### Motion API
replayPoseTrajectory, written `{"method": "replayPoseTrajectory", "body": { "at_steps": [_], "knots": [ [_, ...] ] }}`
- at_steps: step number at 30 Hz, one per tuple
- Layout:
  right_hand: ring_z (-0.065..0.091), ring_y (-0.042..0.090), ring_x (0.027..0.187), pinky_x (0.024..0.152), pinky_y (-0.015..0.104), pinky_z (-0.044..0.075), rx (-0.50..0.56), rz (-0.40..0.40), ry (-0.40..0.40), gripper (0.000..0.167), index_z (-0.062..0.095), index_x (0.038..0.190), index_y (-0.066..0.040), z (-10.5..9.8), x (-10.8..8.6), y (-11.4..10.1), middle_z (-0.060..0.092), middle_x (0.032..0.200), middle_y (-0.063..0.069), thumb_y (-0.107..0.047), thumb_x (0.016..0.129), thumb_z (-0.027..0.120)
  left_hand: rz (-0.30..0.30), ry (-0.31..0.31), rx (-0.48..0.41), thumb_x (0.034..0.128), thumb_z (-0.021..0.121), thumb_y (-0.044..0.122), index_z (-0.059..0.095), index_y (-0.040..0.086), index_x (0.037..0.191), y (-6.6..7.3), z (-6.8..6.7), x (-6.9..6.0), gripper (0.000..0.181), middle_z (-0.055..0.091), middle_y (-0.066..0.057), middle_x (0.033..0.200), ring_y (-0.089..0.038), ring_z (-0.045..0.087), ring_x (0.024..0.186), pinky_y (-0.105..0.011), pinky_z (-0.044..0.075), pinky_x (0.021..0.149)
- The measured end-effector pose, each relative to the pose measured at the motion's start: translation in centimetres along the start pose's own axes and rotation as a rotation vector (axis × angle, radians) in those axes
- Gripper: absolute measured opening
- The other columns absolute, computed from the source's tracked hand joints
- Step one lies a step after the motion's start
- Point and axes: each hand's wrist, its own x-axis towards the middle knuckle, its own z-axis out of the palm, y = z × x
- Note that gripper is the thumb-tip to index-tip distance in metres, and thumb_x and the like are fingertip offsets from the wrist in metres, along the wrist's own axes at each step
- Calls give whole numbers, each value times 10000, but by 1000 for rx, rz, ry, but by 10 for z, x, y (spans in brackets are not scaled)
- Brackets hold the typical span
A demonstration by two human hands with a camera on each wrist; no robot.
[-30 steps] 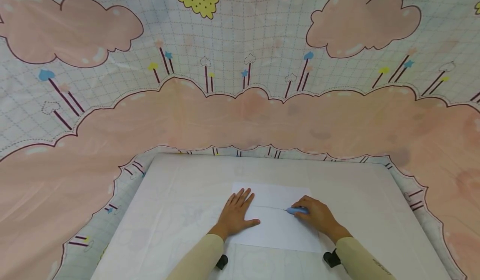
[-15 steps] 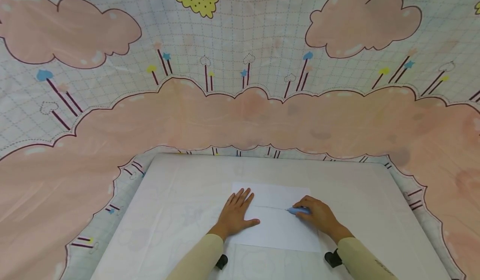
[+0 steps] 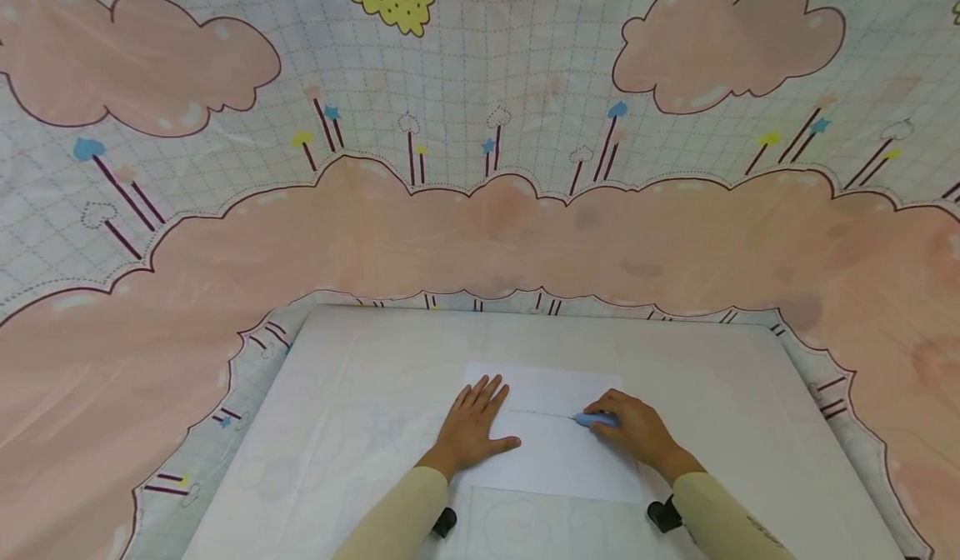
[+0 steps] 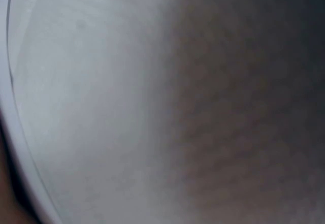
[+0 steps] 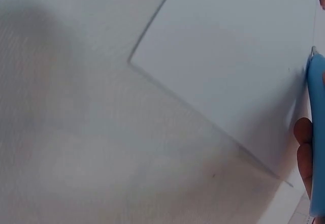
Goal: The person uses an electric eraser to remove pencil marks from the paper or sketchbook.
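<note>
A white sheet of paper [image 3: 555,468] lies on the white table, a thin line running across its upper part. My left hand [image 3: 468,428] rests on the sheet's left side, fingers straight and thumb spread. My right hand [image 3: 637,431] grips a blue pen-like tool [image 3: 595,419], its tip on the paper at the right end of the line. In the right wrist view the blue tool [image 5: 318,132] stands at the right edge beside curled fingers [image 5: 303,153] and the paper [image 5: 228,46]. The left wrist view is blurred and shows mostly pale surface.
A translucent sheet [image 3: 555,527] lies at the near side of the paper. Black wrist pieces show by the left sleeve [image 3: 445,523] and the right sleeve [image 3: 663,516]. Behind the white table [image 3: 360,360] hangs a patterned cloth [image 3: 480,243] with pink clouds.
The right hand and the blue tool shifted very slightly right, then back left. The left hand has kept its place on the paper.
</note>
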Motion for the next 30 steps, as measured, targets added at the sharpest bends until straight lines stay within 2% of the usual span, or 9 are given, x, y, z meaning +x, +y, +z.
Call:
{"method": "replayPoseTrajectory", "body": {
  "at_steps": [8, 16, 25, 30],
  "knots": [
    [614, 54, 856, 777, 292, 557, -13, -6, 14, 176, 754, 1003, -216, -6, -2, 7, 633, 965, -144, -198, 832, 791, -1, -2, -17, 864, 349, 814, 212, 197, 1585, 2, -9, -1, 959, 135, 1, 1661, -226, 105, 1530, -481, 143, 1224],
    [607, 38, 853, 771, 278, 555, -6, -24, 26, 175, 753, 996, -223, -4, -4, 10, 630, 961, -152, -198, 828, 794, -30, -54, -34, 871, 391, 788, 184, 208, 1589, 5, -15, -3, 946, 91, 23, 1665, -204, 58, 1536, -462, 102, 1235],
    [588, 22, 840, 771, 281, 555, 8, -33, 26, 177, 751, 997, -216, -1, -1, 5, 628, 954, -153, -184, 828, 792, -23, -46, -54, 875, 397, 782, 184, 204, 1589, 5, -14, -3, 944, 96, 21, 1665, -205, 59, 1536, -470, 100, 1235],
    [603, 41, 856, 781, 285, 554, 18, -38, 11, 174, 750, 1006, -210, -1, 1, 2, 636, 966, -142, -187, 837, 784, -5, -19, -53, 872, 412, 777, 218, 186, 1583, 6, -13, -4, 944, 137, -1, 1660, -227, 98, 1531, -483, 133, 1227]
  ]
}}
